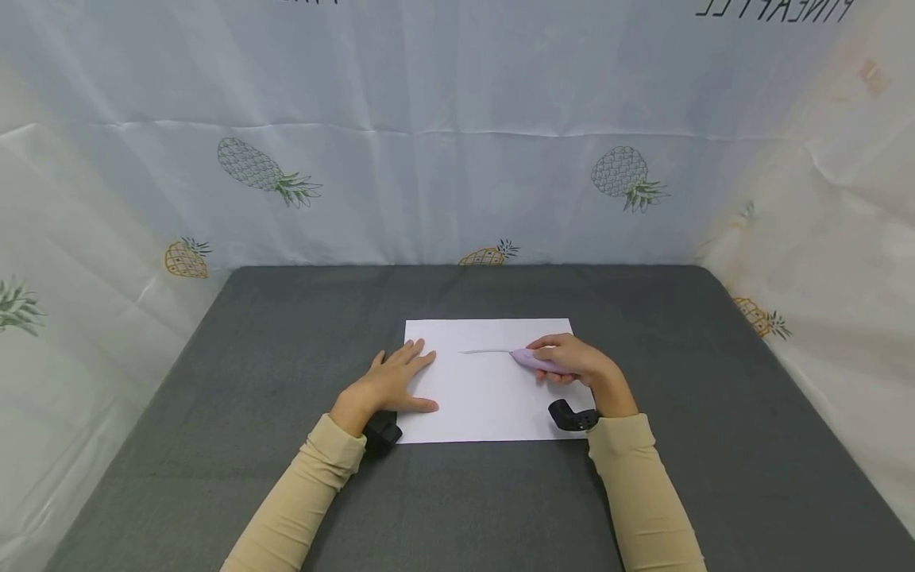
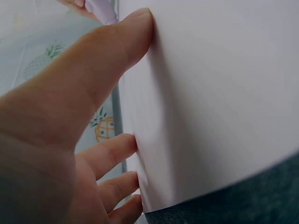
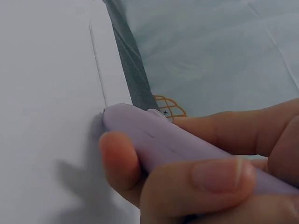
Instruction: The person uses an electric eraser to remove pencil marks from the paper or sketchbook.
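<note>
A white sheet of paper (image 1: 493,405) lies on the dark grey table. My left hand (image 1: 389,385) rests on the paper's left side, fingers spread and thumb apart; in the left wrist view the thumb (image 2: 133,39) and fingertips touch the sheet. My right hand (image 1: 572,357) grips a chunky lavender handheld cutter (image 1: 539,361) between thumb and fingers, its narrow front against the paper. From that front a thin slit-like line (image 3: 97,63) runs left, along the sheet's far edge. The cutter's very tip is hidden in the right wrist view.
Dark grey cloth covers the table (image 1: 300,342). A pale curtain (image 1: 429,183) printed with pineapples hangs behind it and at both sides. Black wrist devices sit beside each cuff, the right one (image 1: 572,415) over the paper's lower right part.
</note>
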`<state>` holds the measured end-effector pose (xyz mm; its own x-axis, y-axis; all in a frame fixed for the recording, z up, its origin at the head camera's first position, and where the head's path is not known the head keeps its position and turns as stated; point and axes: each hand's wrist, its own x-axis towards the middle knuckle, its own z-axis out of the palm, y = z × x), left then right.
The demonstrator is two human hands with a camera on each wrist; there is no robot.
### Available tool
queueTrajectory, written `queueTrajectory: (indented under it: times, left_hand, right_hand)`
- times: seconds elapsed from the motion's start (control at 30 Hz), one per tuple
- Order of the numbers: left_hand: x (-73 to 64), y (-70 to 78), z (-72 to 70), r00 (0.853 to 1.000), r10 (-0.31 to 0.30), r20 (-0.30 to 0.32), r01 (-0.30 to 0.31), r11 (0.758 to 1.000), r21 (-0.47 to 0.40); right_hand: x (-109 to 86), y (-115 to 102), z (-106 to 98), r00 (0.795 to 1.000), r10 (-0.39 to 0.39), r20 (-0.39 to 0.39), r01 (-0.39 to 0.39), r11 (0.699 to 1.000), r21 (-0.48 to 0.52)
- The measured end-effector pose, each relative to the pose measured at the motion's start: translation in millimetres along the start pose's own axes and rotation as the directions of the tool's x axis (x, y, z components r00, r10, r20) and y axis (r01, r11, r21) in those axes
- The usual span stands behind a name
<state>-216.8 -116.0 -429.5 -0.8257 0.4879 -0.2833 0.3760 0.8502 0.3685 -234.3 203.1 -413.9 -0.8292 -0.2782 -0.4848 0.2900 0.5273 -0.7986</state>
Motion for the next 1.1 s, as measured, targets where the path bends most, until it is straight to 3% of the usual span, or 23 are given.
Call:
queueTrajectory:
  times: [0.7, 0.93, 1.1]
  left_hand:
    - [-0.5, 1.2, -1.1, 1.0, -0.007, 0.003, 0.007, 1.0, 0.0]
    - [-0.5, 1.7, -1.1, 1.0, -0.01, 0.006, 0.01, 1.0, 0.01]
    - [-0.1, 1.7, -1.1, 1.0, -0.014, 0.006, 0.014, 1.0, 0.014]
  right_hand:
    - [2.1, 0.8, 1.5, 1.0, 0.016, -0.022, -0.016, 1.0, 0.008]
    - [2.8, 0.7, 1.4, 1.0, -0.022, -0.005, 0.022, 1.0, 0.002]
    - [1.6, 0.9, -0.3, 1.0, 0.007, -0.009, -0.007, 1.0, -0.016]
